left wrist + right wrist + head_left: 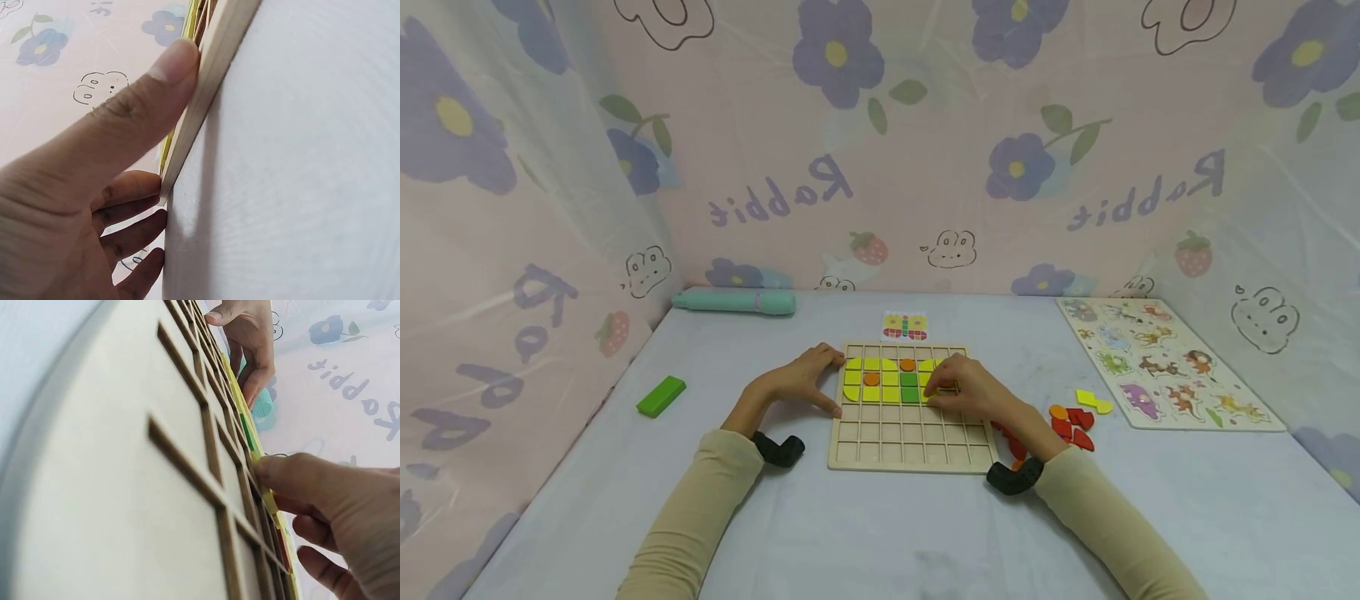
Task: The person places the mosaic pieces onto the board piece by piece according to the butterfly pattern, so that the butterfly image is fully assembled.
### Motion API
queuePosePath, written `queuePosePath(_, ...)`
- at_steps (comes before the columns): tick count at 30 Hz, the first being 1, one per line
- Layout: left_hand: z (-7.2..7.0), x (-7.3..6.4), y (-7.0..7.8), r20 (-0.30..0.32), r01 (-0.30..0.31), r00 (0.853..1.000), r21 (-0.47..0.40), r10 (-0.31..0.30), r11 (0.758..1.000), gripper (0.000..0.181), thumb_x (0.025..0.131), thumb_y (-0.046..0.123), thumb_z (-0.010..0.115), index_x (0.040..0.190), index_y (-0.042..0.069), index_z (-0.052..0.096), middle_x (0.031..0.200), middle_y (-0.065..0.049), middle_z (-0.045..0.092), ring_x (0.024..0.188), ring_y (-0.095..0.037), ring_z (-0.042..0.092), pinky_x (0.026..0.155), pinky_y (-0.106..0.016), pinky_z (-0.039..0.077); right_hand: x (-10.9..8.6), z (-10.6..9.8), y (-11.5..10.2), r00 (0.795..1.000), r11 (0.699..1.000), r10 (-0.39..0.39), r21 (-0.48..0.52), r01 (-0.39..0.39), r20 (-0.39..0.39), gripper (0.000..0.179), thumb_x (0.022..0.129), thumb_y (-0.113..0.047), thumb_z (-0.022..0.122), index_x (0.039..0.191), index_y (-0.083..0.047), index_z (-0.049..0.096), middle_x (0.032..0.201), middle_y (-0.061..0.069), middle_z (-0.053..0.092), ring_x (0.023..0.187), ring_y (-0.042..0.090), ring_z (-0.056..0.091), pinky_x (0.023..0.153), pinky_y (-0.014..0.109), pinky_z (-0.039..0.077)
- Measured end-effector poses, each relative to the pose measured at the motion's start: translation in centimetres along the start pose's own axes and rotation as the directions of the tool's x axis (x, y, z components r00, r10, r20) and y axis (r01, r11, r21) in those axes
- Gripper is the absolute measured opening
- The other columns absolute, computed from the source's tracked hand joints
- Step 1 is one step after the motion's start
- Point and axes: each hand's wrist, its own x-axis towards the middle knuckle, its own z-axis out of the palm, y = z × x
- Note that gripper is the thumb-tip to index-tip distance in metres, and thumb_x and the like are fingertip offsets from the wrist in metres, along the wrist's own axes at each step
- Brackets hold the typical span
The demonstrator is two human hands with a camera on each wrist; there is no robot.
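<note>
A square wooden grid board [880, 456] lies flat on the table. Yellow tiles [853, 389], green tiles [909, 387] and orange round pieces [907, 365] fill cells in its upper rows. My left hand [801, 381] rests at the board's left edge, thumb and fingers spread; in the left wrist view the thumb touches the wooden rim [209, 81]. Over the right part of the rows, my right hand [972, 389] pinches a yellow tile [267, 495] between thumb and fingers, at the column beside the green tiles. The hand hides part of that tile and its neighbours.
A picture card [905, 326] lies behind the board. Red pieces [1082, 439] and loose yellow pieces [1086, 397] lie to the right, partly behind my right forearm. Farther right is an animal puzzle board [1165, 358]. Leftward are a green block [661, 397] and a teal tube [737, 302].
</note>
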Motion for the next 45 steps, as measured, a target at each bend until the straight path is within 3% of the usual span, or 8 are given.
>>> queuePosePath(8, 0.1, -0.1, 0.1, -0.021, -0.06, 0.998, 0.002, 0.06, 0.998, 0.09, 0.067, 0.045, 0.081, 0.132, -0.003, 0.042, 0.132, -0.015, 0.04, 0.126, -0.031, 0.034, 0.109, -0.047, 0.026, -0.4, -0.5, -0.1, 1.0, 1.0, 0.017, 0.008, -0.018, 0.017, 0.007, 0.08, -0.021, 0.074, 0.086, -0.018, 0.074, 0.091, -0.007, 0.061, 0.089, 0.013, 0.051, 0.078, 0.033, 0.044)
queuePosePath(13, 0.1, 0.2, 0.0, -0.004, -0.033, 0.999, -0.003, 0.033, 0.999, 0.089, 0.066, 0.041, 0.083, 0.134, 0.0, 0.042, 0.134, -0.012, 0.04, 0.129, -0.028, 0.033, 0.111, -0.045, 0.025, -1.4, -2.2, 0.1, 0.998, 0.997, 0.066, 0.052, -0.064, -0.025, 0.015, 0.079, -0.016, 0.075, 0.094, -0.012, 0.072, 0.092, -0.005, 0.064, 0.09, 0.013, 0.053, 0.079, 0.036, 0.047)
queuePosePath(22, 0.1, 0.2, -0.1, -0.005, -0.008, 1.0, 0.021, 0.009, 1.0, 0.087, 0.066, 0.039, 0.083, 0.133, 0.001, 0.043, 0.134, -0.012, 0.04, 0.129, -0.028, 0.034, 0.11, -0.044, 0.026, -6.1, -6.5, 2.3, 0.981, 0.996, 0.071, -0.037, -0.079, -0.183, 0.025, 0.077, -0.009, 0.076, 0.101, -0.011, 0.067, 0.096, -0.001, 0.064, 0.086, 0.024, 0.056, 0.073, 0.039, 0.05)
queuePosePath(27, 0.1, 0.2, 0.0, -0.004, -0.001, 1.0, 0.01, 0.002, 1.0, 0.086, 0.067, 0.039, 0.083, 0.134, 0.001, 0.043, 0.135, -0.012, 0.04, 0.129, -0.029, 0.033, 0.111, -0.045, 0.025, -9.0, -8.3, 3.7, 0.966, 0.99, 0.108, -0.066, -0.127, -0.236, 0.026, 0.076, -0.006, 0.076, 0.101, -0.009, 0.067, 0.095, 0.004, 0.066, 0.084, 0.014, 0.054, 0.07, 0.033, 0.051)
queuePosePath(31, 0.1, 0.1, 0.1, -0.003, 0.001, 1.0, 0.01, -0.001, 1.0, 0.087, 0.067, 0.039, 0.083, 0.134, 0.001, 0.042, 0.135, -0.012, 0.039, 0.129, -0.028, 0.033, 0.111, -0.045, 0.025, -10.9, -9.9, 4.5, 0.955, 0.966, 0.25, -0.034, -0.258, -0.157, 0.028, 0.08, -0.014, 0.073, 0.106, -0.007, 0.066, 0.101, 0.009, 0.065, 0.087, 0.017, 0.053, 0.074, 0.029, 0.05)
queuePosePath(34, 0.1, 0.0, 0.0, -0.002, 0.006, 1.0, 0.011, -0.006, 1.0, 0.087, 0.067, 0.039, 0.083, 0.134, 0.001, 0.042, 0.134, -0.012, 0.04, 0.129, -0.028, 0.033, 0.111, -0.044, 0.025, -12.0, -10.8, 5.2, 0.934, 0.936, 0.351, -0.018, -0.353, -0.068, 0.029, 0.083, -0.018, 0.071, 0.108, -0.006, 0.065, 0.105, 0.01, 0.065, 0.089, 0.025, 0.053, 0.075, 0.027, 0.049)
queuePosePath(40, 0.1, 0.0, 0.1, -0.002, 0.004, 1.0, 0.014, -0.004, 1.0, 0.086, 0.067, 0.039, 0.082, 0.134, 0.002, 0.043, 0.134, -0.011, 0.04, 0.129, -0.028, 0.033, 0.111, -0.044, 0.025, -13.6, -11.9, 6.2, 0.893, 0.893, 0.45, -0.014, -0.45, 0.007, 0.028, 0.082, -0.011, 0.071, 0.108, -0.004, 0.065, 0.106, 0.013, 0.063, 0.09, 0.025, 0.052, 0.068, 0.026, 0.047)
queuePosePath(45, 0.0, 0.0, 0.2, 0.0, 0.008, 1.0, 0.015, -0.008, 1.0, 0.087, 0.067, 0.039, 0.083, 0.134, 0.002, 0.043, 0.135, -0.012, 0.039, 0.129, -0.028, 0.033, 0.111, -0.044, 0.025, -14.4, -11.9, 6.9, 0.865, 0.866, 0.501, -0.032, -0.5, 0.036, 0.032, 0.078, -0.012, 0.073, 0.107, -0.003, 0.064, 0.103, 0.014, 0.061, 0.089, 0.026, 0.051, 0.07, 0.031, 0.044)
